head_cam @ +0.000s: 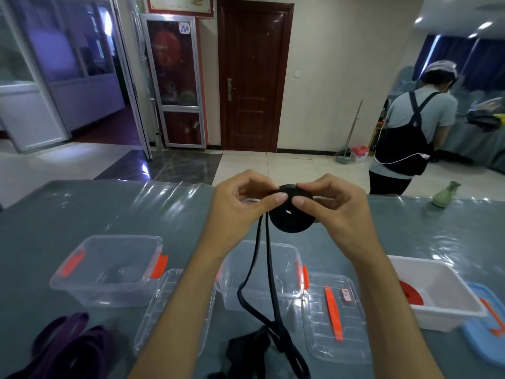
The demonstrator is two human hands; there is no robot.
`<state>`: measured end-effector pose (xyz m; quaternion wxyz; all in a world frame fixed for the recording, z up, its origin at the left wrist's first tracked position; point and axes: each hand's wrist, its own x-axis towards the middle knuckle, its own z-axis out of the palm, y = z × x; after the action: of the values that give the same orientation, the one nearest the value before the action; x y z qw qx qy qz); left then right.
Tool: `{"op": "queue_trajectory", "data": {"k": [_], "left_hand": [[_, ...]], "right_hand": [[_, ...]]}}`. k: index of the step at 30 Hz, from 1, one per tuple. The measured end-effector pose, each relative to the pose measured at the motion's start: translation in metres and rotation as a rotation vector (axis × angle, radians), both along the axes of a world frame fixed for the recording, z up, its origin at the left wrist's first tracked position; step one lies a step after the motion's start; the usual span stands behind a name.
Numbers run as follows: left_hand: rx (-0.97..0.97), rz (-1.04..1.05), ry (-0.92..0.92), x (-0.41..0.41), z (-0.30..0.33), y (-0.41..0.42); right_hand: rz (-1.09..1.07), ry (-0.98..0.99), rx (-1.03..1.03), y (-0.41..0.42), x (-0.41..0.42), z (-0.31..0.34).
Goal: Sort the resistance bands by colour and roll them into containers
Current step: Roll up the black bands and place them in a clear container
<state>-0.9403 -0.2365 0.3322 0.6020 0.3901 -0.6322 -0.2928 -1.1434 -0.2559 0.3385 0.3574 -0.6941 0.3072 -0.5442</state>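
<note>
Both hands are raised above the grey plastic-covered table (82, 209), holding a black resistance band wound into a flat coil (291, 214). The left hand (240, 203) pinches the coil's left edge between thumb and curled fingers; the right hand (336, 206) pinches its right edge likewise. The band's loose tail (269, 283) hangs down in front of the middle clear plastic container (284, 294). A purple band (68, 346) lies near left, beside an empty clear container (109, 269). A red coil (410, 294) sits in the white container (448, 310) at right
</note>
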Motion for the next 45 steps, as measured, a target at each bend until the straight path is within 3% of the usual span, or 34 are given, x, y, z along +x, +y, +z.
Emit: {"op": "queue_trajectory", "data": {"k": [4,8,12,15,19,22,25,29,34,39,45], "left_hand": [[0.076,-0.07,0.028,0.01,-0.008,-0.003],[0.025,-0.022,0.035,0.005,-0.011,0.0],[0.087,-0.039,0.238,-0.014,-0.019,0.002],[0.16,-0.122,0.243,-0.014,-0.025,0.002],[0.153,-0.013,0.246,-0.013,-0.033,0.003],[0.193,-0.033,0.301,-0.017,-0.041,0.007],[0.225,-0.123,0.281,-0.012,-0.044,0.009],[0.156,-0.017,0.247,-0.01,-0.043,0.01],[0.198,-0.12,0.229,-0.014,-0.042,0.011],[0.138,-0.058,0.2,-0.014,-0.037,0.006],[0.179,-0.114,0.195,-0.01,-0.039,0.005]], "right_hand": [[-0.063,-0.005,-0.061,-0.001,0.003,-0.012],[0.064,0.071,0.07,0.002,-0.001,-0.013],[0.002,-0.051,0.044,0.005,-0.001,-0.014],[-0.052,-0.121,0.048,0.009,0.0,-0.021],[0.006,-0.088,0.201,0.011,-0.009,-0.026],[-0.053,-0.119,0.17,0.011,-0.009,-0.027],[-0.102,-0.164,0.165,0.012,-0.008,-0.032],[0.01,-0.087,0.25,0.015,-0.01,-0.034],[-0.1,-0.156,0.139,0.02,-0.008,-0.033],[-0.054,-0.076,0.263,0.014,-0.016,-0.036],[-0.137,-0.157,0.139,0.014,-0.012,-0.038]]}}
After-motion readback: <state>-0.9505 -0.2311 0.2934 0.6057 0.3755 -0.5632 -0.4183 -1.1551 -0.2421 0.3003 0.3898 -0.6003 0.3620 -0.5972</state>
